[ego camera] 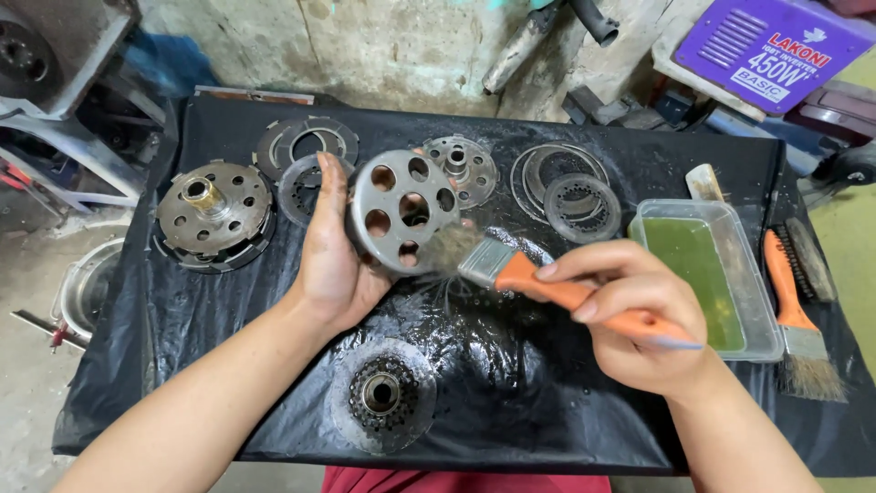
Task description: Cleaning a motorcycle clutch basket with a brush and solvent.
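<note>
Head view: left hand grips a round holed plate, fingers clamped on its rim, held above the table w/ black wet sheet. Right hand has fingers closed on an orange brush, bristles touching plate's lower edge. Judging progress: scrubbing mid-way; plate looks fairly clean. Hub, rings, gear lie around, some wet. Green fluid tub at right.

A clear tub of green liquid sits beside a spare brush.
</note>
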